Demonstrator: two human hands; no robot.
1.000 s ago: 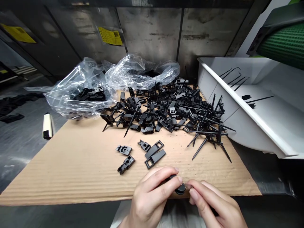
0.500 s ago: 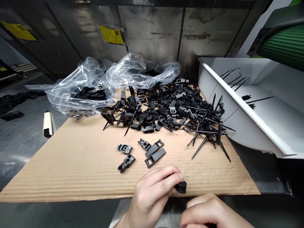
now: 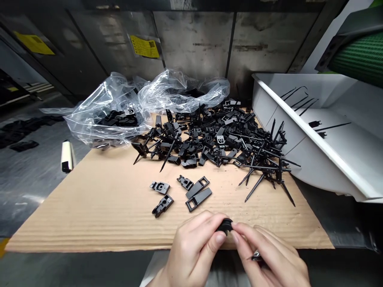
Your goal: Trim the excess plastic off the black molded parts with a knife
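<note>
Gripping a black part (image 3: pixel 224 227) over the near edge of the cardboard (image 3: pixel 104 215), the left hand (image 3: pixel 194 244) is closed; the right hand (image 3: pixel 271 252), nearly closed, touches it, hold unclear. Shallow pinching risks dropping it.

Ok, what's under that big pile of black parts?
Cardboard shows along the near edge of the pile and through small gaps; what lies beneath its middle is covered.

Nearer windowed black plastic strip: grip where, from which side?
Probably take the nearer strip by its solid right end, from the right and above: it lies flat, window at its left end, with the other strip crowding its far edge.
</note>
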